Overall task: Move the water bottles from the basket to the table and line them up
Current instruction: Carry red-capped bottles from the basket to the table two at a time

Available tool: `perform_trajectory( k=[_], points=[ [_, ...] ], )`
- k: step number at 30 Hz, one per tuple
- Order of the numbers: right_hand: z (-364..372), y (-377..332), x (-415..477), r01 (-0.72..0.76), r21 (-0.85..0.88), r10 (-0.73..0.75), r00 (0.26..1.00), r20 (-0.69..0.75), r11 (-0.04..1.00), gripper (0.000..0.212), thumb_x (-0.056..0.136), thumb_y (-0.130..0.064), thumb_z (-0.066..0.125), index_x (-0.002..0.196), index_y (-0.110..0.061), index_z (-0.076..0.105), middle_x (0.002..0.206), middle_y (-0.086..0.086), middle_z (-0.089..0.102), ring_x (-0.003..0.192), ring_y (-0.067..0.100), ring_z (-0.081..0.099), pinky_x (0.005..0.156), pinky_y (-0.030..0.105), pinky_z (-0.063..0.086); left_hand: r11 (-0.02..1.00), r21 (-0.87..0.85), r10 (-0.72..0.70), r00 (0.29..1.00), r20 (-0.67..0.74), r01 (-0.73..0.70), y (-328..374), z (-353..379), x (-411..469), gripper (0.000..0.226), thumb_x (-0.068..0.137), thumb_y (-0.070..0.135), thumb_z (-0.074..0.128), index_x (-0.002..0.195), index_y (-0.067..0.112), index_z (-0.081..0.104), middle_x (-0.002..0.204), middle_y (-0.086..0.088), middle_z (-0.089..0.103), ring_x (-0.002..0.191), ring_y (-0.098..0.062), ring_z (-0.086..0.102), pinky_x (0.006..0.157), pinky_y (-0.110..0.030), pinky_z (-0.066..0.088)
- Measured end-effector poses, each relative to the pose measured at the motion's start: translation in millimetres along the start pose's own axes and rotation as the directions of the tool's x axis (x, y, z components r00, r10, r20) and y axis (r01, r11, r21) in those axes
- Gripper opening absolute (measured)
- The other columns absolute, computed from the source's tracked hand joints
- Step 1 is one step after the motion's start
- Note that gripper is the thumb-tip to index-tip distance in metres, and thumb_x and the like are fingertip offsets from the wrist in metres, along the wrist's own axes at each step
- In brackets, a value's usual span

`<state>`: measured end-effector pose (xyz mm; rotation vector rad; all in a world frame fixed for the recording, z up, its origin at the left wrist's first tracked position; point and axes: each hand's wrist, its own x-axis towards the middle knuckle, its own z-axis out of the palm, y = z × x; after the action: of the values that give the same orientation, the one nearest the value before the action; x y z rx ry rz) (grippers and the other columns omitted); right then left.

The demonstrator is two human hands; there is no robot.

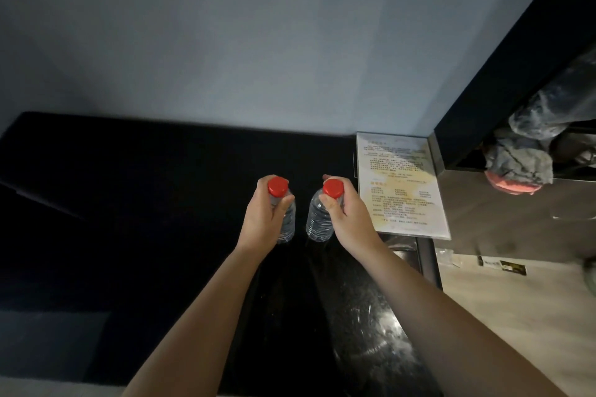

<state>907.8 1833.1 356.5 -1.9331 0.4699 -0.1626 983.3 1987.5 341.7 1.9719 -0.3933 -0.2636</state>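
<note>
At frame centre, each hand, left hand (pixel 263 216) and right hand (pixel 346 214), grips a water bottle's neck, left bottle (pixel 285 222) and right bottle (pixel 317 222), over the dark worktop (pixel 161 187); full, thin-walled, likely heavy yet squashy.

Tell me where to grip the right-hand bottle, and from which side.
Grip the right bottle by its neck, just under the red cap, from above and its right, as the right hand does: it is upright, narrowest there, and the left bottle crowds its other side.

The left hand (pixel 263 219) hid the left bottle (pixel 287 226) neck; the right hand (pixel 350 219) hid the right bottle (pixel 317 222) neck. Base contact with the table (pixel 161 187) was indeterminate. Laminated notice (pixel 403 184) text was illegibly small — the cloth bundle (pixel 522 158) was cut by the edge.
</note>
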Motion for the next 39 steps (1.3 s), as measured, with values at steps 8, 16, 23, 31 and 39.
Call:
perform_trajectory(
  k=[8, 16, 23, 31, 39],
  points=[
    [-2, 1, -5, -0.027, 0.002, 0.027, 1.000, 0.016, 1.000, 0.046, 0.094, -0.033, 0.057, 0.136, -0.025, 0.039, 0.127, -0.009, 0.054, 0.116, -0.003, 0.050, 0.104, 0.024, 0.040, 0.994, 0.012, -0.110, 0.994, 0.028, 0.109, -8, -5, -5, 0.049, 0.085, 0.022, 0.070, 0.123, 0.032, 0.042, 0.112, 0.013, 0.055, 0.100, -0.001, 0.057, 0.084, -0.018, 0.044],
    [-47, 33, -64, -0.177, 0.008, 0.177, 0.984, 0.006, 0.984, 0.069, 0.093, -0.036, 0.060, 0.151, -0.026, 0.023, 0.156, -0.008, 0.025, 0.142, 0.010, 0.026, 0.113, 0.030, 0.026, 0.914, 0.158, -0.384, 0.922, 0.043, 0.373, -24, -1, -61, 0.083, 0.082, 0.040, 0.071, 0.147, 0.017, 0.025, 0.146, -0.005, 0.040, 0.130, -0.019, 0.043, 0.097, -0.032, 0.041],
    [-106, 84, -151, -0.355, 0.105, 0.359, 0.933, -0.027, 0.929, 0.065, 0.093, -0.035, 0.059, 0.149, -0.031, 0.025, 0.153, -0.002, 0.034, 0.138, 0.017, 0.037, 0.111, 0.037, 0.033, 0.918, 0.252, -0.344, 0.930, 0.131, 0.305, 10, 46, -118, 0.071, 0.085, 0.042, 0.067, 0.142, 0.018, 0.033, 0.144, -0.003, 0.041, 0.120, -0.011, 0.044, 0.091, -0.026, 0.039],
    [-226, 148, -304, -0.391, 0.167, 0.420, 0.884, -0.205, 0.905, 0.054, 0.094, -0.034, 0.059, 0.142, -0.028, 0.036, 0.141, 0.003, 0.047, 0.123, 0.018, 0.048, 0.095, 0.028, 0.038, 0.950, 0.255, -0.253, 0.926, 0.279, 0.183, 88, 173, -204, 0.066, 0.089, 0.038, 0.064, 0.144, 0.018, 0.033, 0.145, -0.003, 0.041, 0.128, -0.018, 0.045, 0.095, -0.028, 0.040],
    [-328, 220, -454, -0.508, 0.269, 0.575, 0.723, -0.383, 0.818, 0.043, 0.095, -0.036, 0.055, 0.135, -0.020, 0.048, 0.136, 0.005, 0.053, 0.121, 0.020, 0.051, 0.093, 0.029, 0.038, 0.977, 0.202, -0.155, 0.874, 0.460, 0.068, 164, 323, -321, 0.064, 0.091, 0.036, 0.061, 0.144, 0.018, 0.031, 0.142, -0.004, 0.045, 0.125, -0.019, 0.048, 0.101, -0.031, 0.040]
  ],
)
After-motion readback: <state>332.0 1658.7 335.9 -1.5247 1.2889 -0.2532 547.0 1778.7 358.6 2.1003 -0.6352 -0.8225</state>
